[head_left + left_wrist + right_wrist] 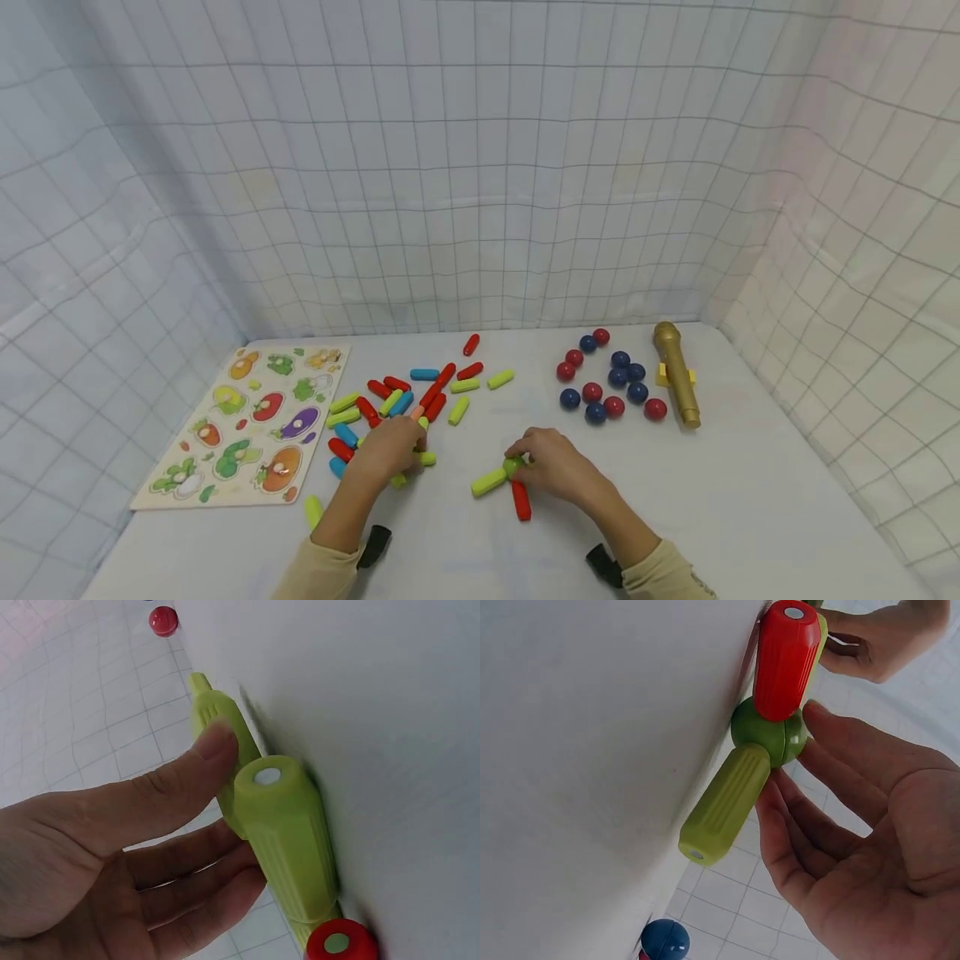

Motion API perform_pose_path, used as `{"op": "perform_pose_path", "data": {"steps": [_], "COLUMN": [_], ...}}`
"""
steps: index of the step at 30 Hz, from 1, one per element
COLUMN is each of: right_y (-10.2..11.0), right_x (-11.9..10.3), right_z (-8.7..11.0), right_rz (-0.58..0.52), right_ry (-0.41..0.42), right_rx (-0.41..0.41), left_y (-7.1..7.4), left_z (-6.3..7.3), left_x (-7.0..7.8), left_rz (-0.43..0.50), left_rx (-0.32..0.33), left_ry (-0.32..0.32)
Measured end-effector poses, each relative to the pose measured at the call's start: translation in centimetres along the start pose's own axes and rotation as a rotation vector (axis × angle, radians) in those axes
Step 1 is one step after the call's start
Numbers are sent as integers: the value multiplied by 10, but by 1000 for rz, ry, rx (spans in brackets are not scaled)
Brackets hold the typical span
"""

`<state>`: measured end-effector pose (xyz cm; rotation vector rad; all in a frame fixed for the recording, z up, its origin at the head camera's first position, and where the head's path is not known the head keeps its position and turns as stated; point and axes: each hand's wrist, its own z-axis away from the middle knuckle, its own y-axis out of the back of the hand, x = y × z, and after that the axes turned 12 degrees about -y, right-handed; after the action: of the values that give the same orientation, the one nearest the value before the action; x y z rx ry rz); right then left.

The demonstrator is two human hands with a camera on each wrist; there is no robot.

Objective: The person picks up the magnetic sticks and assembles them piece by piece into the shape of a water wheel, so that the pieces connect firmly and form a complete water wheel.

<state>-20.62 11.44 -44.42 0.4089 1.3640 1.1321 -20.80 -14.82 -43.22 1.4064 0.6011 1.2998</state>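
My left hand (pixel 388 450) reaches into a pile of coloured rods. In the left wrist view its thumb and fingers pinch a yellow-green ribbed rod (pixel 214 712), beside another yellow-green rod (pixel 289 840) with a pale round end; a red rod end (pixel 341 943) shows below. My right hand (pixel 557 467) holds a green ball (pixel 761 731) between thumb and fingertips, low over the table. Joined to that ball are a red rod (pixel 786 660) and a yellow-green rod (pixel 724 806). From above, a yellow-green rod (pixel 489 482) extends left of the ball and the red one toward me.
A vegetable picture board (pixel 251 433) lies at the left. Several loose rods, including a blue rod (pixel 424 375) and a red rod (pixel 471 344), spread behind my left hand. Red and dark blue balls (pixel 596 412) are grouped back right, near a gold microphone-shaped object (pixel 678 375).
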Motion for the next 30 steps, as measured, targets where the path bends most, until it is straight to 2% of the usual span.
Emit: {"op": "perform_pose_path", "data": {"steps": [4,6,9,16,22,30], "right_y": [-1,-2,-2,-3,-5,-7], "right_x": [-2,-3,-5,-7,-8,-8], "right_z": [0,0,1,2,4,4], "right_rz": [31,49,52,58,54,51], "right_ry": [35,55,62,75,89,112], "right_rx": [0,6,9,16,-3,1], "left_y": [0,-1,-3,-14,-22,-29], "left_z": [1,1,1,-1,1,-2], "left_x": [4,10,22,47,55,65], "left_rz": [-10,-18,-36,-120,-152,-169], "left_rx": [29,54,70,60,61,22], "left_ry": [-7,-40,-125,-239,-295,-338]}}
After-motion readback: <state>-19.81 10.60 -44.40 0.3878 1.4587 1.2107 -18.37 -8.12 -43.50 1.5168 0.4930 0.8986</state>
